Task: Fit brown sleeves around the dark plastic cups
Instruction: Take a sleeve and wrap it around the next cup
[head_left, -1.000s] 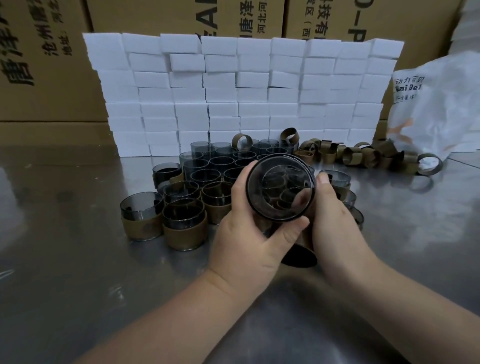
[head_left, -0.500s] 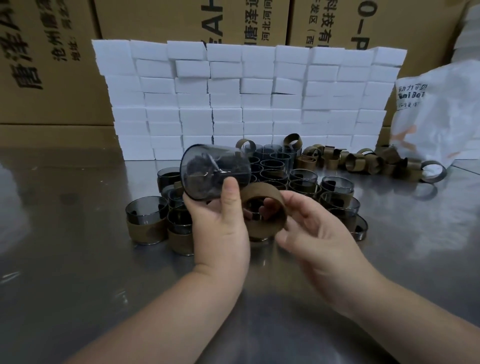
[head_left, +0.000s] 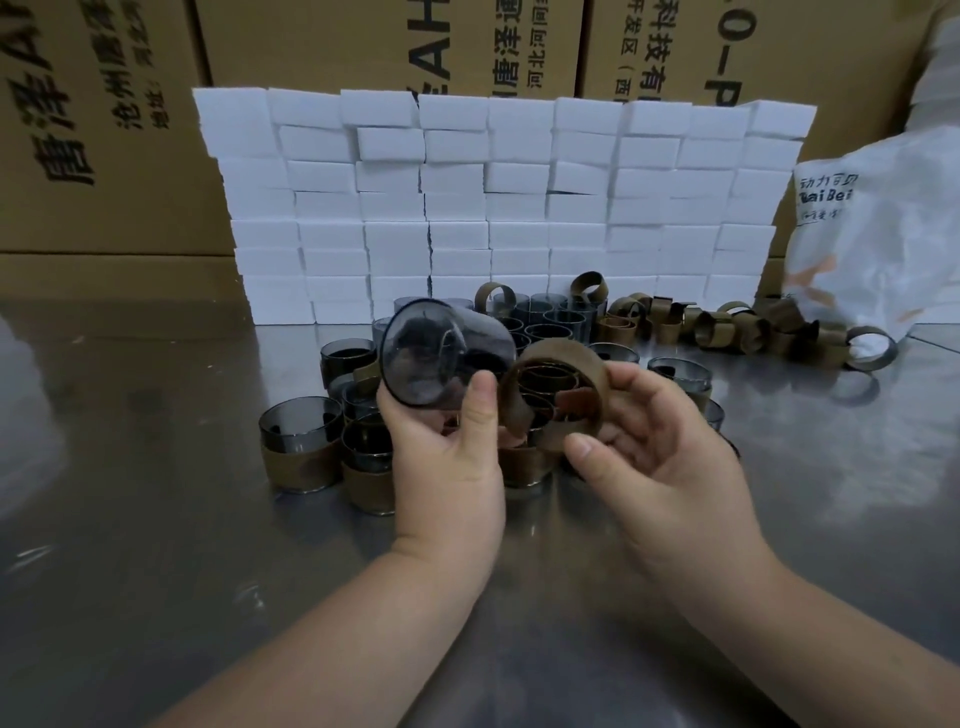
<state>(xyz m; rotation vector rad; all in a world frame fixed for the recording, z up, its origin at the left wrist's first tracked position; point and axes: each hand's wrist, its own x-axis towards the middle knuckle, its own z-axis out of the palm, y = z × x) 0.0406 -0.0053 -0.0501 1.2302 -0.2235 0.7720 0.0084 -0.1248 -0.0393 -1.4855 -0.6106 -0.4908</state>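
Observation:
My left hand (head_left: 447, 462) grips a dark, see-through plastic cup (head_left: 441, 358) lying on its side above the table, its round end turned toward me. Just right of it my right hand (head_left: 660, 441) pinches a brown sleeve ring (head_left: 558, 358) between thumb and fingers, held open and close to the cup's right end. Behind my hands stands a cluster of dark cups (head_left: 545, 325). Some at the front left wear brown sleeves (head_left: 296, 462). A heap of loose brown sleeves (head_left: 727, 327) lies at the back right.
The work surface is a shiny metal table (head_left: 156, 519). A wall of white foam blocks (head_left: 493, 208) stands behind the cups, with cardboard boxes (head_left: 104, 130) behind it. A white plastic bag (head_left: 883, 234) sits at the right edge.
A second ago both hands held the cup facing me. The left hand then tipped it sideways and leftward while the right hand took a brown sleeve, now raised next to the cup.

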